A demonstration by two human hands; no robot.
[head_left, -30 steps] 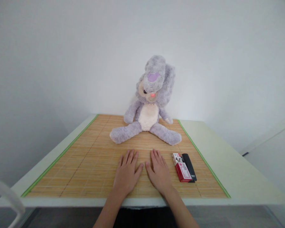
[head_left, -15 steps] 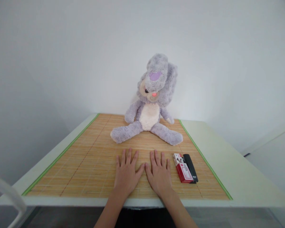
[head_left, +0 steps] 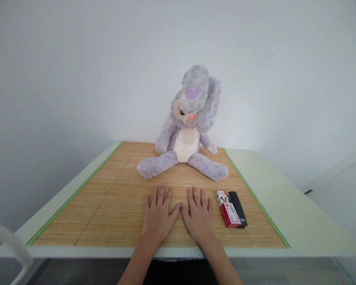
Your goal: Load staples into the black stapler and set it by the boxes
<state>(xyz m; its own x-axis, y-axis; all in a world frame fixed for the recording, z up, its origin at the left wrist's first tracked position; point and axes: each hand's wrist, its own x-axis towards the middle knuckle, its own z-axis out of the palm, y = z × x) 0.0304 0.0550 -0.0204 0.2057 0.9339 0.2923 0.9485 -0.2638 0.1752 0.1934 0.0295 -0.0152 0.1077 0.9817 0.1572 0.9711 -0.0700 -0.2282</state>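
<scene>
My left hand (head_left: 158, 217) lies flat, palm down, on a bamboo mat (head_left: 106, 206), fingers stretched out and slightly apart. Beside it my right hand (head_left: 198, 215) rests the same way, the two thumbs almost touching. Neither hand holds anything. Just right of my right hand lie a red and white packet (head_left: 228, 211) and a slim black object (head_left: 237, 208), side by side. A grey-purple plush rabbit (head_left: 187, 130) sits upright at the back of the mat, legs spread toward my hands, leaning against the wall.
The mat has green edging and covers most of a pale table (head_left: 299, 221) pushed against a white wall. A curved white rail (head_left: 8, 245) shows at the lower left corner.
The fingers of both hands have spread a little since the earliest frame. The hands stay flat in the same place; the view has shifted only slightly.
</scene>
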